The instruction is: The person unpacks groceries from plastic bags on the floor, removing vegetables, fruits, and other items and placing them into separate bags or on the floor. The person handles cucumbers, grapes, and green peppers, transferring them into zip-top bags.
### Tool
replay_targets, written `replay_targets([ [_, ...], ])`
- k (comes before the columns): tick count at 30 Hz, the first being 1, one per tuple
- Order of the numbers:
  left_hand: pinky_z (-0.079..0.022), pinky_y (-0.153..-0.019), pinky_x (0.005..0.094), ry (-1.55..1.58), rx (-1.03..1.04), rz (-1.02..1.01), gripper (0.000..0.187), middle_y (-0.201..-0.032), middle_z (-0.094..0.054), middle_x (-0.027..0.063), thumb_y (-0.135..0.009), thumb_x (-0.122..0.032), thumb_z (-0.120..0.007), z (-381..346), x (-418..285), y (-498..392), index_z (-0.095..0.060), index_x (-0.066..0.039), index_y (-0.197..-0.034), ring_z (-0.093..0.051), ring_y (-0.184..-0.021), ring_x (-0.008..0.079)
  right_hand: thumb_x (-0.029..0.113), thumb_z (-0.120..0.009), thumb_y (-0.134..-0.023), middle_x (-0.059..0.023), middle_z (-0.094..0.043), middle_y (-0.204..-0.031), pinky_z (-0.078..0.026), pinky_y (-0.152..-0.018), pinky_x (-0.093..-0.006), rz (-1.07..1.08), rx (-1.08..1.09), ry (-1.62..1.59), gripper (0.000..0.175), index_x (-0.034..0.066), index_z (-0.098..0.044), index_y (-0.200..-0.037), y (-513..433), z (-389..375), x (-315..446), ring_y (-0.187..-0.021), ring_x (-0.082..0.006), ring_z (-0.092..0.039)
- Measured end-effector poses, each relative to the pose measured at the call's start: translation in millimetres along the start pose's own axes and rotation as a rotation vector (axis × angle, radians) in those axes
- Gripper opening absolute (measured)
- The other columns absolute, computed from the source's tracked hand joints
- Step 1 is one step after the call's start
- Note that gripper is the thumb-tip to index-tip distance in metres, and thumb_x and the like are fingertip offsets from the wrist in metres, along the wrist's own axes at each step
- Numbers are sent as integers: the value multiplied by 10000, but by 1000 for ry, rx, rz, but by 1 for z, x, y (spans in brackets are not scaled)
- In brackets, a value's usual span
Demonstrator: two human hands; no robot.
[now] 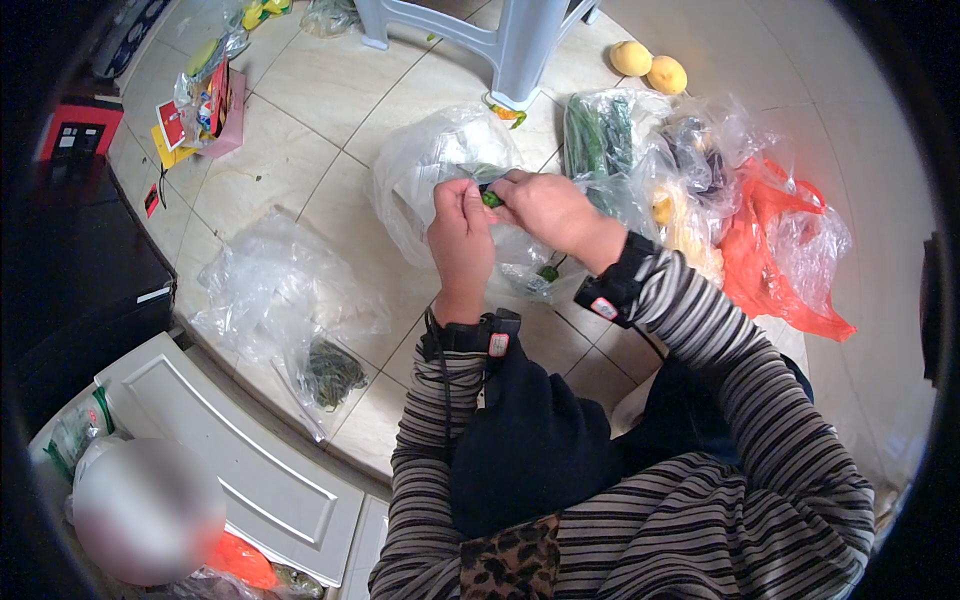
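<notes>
My left hand (463, 251) and my right hand (551, 214) meet over a clear plastic bag (412, 180) on the floor. Between their fingertips is a small green pepper (491, 199), mostly hidden by the fingers; both hands pinch it. Something dark lies beside it at my right fingers, too small to identify. Another dark green pepper (550, 273) with a stem rests on thin plastic below my right hand. Right of the hands, a clear bag (592, 139) holds long green vegetables. An orange and green pepper (508, 115) lies by the stool's leg.
A grey-blue plastic stool (517, 52) stands ahead. Two round yellow fruits (630, 58) lie near the wall. An orange-red plastic bag (780, 277) is at right. At left are a clear bag (277, 277), dried dark strands (335, 373), a pink box (234, 112) and a cabinet door (225, 457).
</notes>
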State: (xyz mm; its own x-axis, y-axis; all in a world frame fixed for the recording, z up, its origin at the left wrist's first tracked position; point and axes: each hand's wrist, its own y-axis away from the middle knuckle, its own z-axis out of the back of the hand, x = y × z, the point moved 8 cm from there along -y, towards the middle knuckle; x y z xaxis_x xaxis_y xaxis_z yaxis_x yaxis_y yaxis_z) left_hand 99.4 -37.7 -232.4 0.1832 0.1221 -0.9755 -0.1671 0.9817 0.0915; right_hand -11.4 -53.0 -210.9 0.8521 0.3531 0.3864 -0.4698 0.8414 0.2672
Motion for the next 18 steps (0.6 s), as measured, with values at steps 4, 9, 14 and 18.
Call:
replay_targets([
  [4,-462,-551,338,-128,-38,-44,138,-655,-602,92,-939,-182,-484,11,-7,-1,-499,-52,-982,-616,-591,224,241,-594,-839,-160,-585,-915,-490,-741,-388,28,-176,-274,301,30,-588,-1053,3,-1,5,-889,-332,-589],
  [9,-458,-536,363,-394,-9,-158,131,-676,-614,109,-922,-179,-506,11,-15,-1,-507,-59,-976,-613,-595,247,234,-565,-832,-166,-584,-880,-498,-706,-402,61,-287,-391,269,40,-629,-1006,1,-4,2,-805,-331,-609],
  [14,-462,-551,333,-472,-1,-232,125,-680,-629,109,-912,-157,-524,9,-16,1,-525,-41,-960,-618,-604,175,197,-556,-825,-142,-600,-866,-498,-687,-409,-155,-214,-145,196,55,-637,-934,-17,-27,-6,-771,-343,-610],
  [18,-456,-537,384,-267,-5,-52,130,-661,-621,104,-897,-194,-547,21,1,-6,-521,-87,-966,-619,-597,283,172,-561,-817,-133,-614,-885,-503,-679,-412,-46,-475,-314,184,74,-631,-956,-7,-13,-12,-763,-336,-617],
])
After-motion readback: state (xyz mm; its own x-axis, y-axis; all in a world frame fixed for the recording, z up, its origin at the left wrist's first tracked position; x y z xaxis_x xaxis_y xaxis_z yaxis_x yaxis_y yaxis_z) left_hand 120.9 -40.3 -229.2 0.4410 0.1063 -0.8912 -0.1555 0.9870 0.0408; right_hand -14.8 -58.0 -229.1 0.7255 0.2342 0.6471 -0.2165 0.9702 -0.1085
